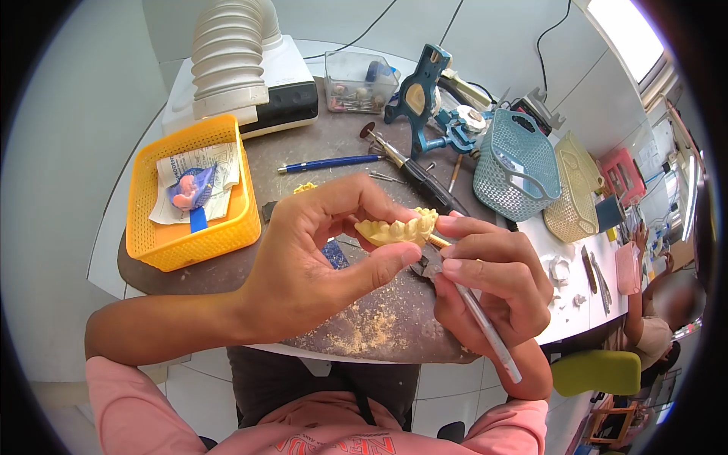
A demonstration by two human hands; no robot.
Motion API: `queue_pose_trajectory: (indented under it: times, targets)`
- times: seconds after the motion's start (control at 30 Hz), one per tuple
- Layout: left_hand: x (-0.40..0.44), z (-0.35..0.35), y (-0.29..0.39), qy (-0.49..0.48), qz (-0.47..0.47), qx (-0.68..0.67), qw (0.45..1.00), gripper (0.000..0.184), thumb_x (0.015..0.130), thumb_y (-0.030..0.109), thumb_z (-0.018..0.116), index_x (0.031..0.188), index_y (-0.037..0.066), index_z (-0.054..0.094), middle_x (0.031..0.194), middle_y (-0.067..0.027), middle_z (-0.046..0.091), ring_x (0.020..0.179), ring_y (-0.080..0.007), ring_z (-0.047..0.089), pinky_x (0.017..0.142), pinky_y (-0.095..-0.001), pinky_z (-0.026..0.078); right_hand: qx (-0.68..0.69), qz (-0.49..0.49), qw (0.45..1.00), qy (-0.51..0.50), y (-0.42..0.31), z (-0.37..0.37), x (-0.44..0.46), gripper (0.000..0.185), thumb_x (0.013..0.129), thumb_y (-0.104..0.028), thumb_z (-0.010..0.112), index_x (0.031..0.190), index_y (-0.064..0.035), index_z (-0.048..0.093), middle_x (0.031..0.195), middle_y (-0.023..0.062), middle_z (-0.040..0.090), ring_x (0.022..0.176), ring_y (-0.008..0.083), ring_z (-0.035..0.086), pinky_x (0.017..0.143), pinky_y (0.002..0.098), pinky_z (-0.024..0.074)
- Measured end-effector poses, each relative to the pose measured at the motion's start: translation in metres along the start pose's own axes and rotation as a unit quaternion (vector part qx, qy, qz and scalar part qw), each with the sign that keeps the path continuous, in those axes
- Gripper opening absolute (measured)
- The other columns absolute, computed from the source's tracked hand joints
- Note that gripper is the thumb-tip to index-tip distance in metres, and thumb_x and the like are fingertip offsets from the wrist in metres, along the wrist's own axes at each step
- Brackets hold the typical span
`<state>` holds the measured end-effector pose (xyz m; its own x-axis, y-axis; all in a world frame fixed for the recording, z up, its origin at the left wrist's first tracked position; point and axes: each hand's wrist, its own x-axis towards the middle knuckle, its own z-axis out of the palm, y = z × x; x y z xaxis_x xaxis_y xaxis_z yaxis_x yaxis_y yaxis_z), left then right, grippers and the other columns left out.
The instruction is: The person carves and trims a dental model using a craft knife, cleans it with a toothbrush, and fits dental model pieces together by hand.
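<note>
Between the thumb and fingers of my left hand (318, 250) is a yellow dental cast (398, 229) with its row of teeth facing up. My right hand (497, 284) is closed around a slim, pale, pen-like tool (487, 334). Its handle slants down towards me, and its working end is hidden by the fingers, so its exact kind is unclear. The fingertips of my right hand are close to the right end of the cast; whether they touch it I cannot tell. Yellow shavings (368, 330) lie on the brown work mat (303, 322) beneath the hands.
A yellow basket (193, 250) with papers and a blue packet stands left. Behind lie a blue pen (330, 164) and a black rotary handpiece (428, 186). A teal articulator (417, 98), clear box (345, 91) and blue basket (512, 182) stand farther back. Another person (648, 326) sits right.
</note>
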<state>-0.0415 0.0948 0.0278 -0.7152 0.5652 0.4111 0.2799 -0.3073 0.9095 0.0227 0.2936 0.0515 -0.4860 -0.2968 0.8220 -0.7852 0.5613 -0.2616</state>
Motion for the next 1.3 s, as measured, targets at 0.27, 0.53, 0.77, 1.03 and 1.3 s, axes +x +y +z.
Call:
queue_pose_trajectory:
  times: [0.27, 0.53, 0.77, 1.03, 1.3]
  targets:
    - [0.000, -0.001, -0.001, -0.002, 0.012, 0.018, 1.000, 0.026, 0.083, 0.000, 0.075, 0.106, 0.000, 0.062, 0.102, -0.0062, 0.059, 0.095, -0.0104, 0.058, 0.087, -0.0264, 0.047, -0.002, 0.006, 1.000, -0.002, 0.000, 0.000, -0.001, 0.031, 0.068, 0.010, 0.078, 0.094, 0.0006, 0.066, 0.088, 0.0150, 0.068, 0.090, 0.0305, 0.073, 0.081, 0.0380, 0.0614]
    - [0.000, -0.002, -0.002, -0.005, 0.025, 0.035, 0.999, 0.025, 0.082, -0.001, 0.075, 0.103, 0.000, 0.062, 0.100, -0.0065, 0.060, 0.094, -0.0110, 0.057, 0.088, -0.0270, 0.046, -0.001, 0.016, 1.000, 0.007, -0.002, 0.002, -0.001, 0.031, 0.067, 0.010, 0.078, 0.094, -0.0003, 0.067, 0.088, 0.0137, 0.068, 0.090, 0.0293, 0.073, 0.081, 0.0384, 0.0622]
    - [0.000, -0.004, -0.002, -0.009, 0.025, 0.066, 0.997, 0.024, 0.083, -0.001, 0.074, 0.104, 0.000, 0.062, 0.100, -0.0069, 0.061, 0.096, -0.0122, 0.058, 0.089, -0.0280, 0.045, -0.009, 0.026, 1.000, -0.004, -0.002, 0.000, 0.000, 0.028, 0.068, 0.010, 0.078, 0.091, -0.0011, 0.068, 0.089, 0.0131, 0.068, 0.090, 0.0280, 0.073, 0.081, 0.0370, 0.0623]
    - [0.002, 0.003, -0.004, 0.025, 0.036, 0.022, 0.999, 0.017, 0.088, 0.007, 0.073, 0.099, 0.000, 0.062, 0.092, -0.0034, 0.064, 0.088, -0.0072, 0.058, 0.084, -0.0257, 0.048, 0.011, 0.050, 0.999, -0.016, 0.004, -0.004, -0.001, 0.030, 0.066, 0.009, 0.080, 0.090, -0.0038, 0.068, 0.088, 0.0102, 0.068, 0.087, 0.0244, 0.074, 0.078, 0.0318, 0.0624]
    - [0.004, 0.006, -0.003, 0.037, -0.033, -0.086, 0.995, 0.019, 0.090, 0.008, 0.072, 0.104, -0.001, 0.062, 0.099, -0.0045, 0.063, 0.093, -0.0079, 0.059, 0.084, -0.0251, 0.047, 0.054, 0.070, 0.996, -0.028, 0.001, -0.011, 0.000, 0.030, 0.069, 0.011, 0.078, 0.094, -0.0007, 0.067, 0.090, 0.0135, 0.068, 0.090, 0.0265, 0.073, 0.083, 0.0347, 0.0611]
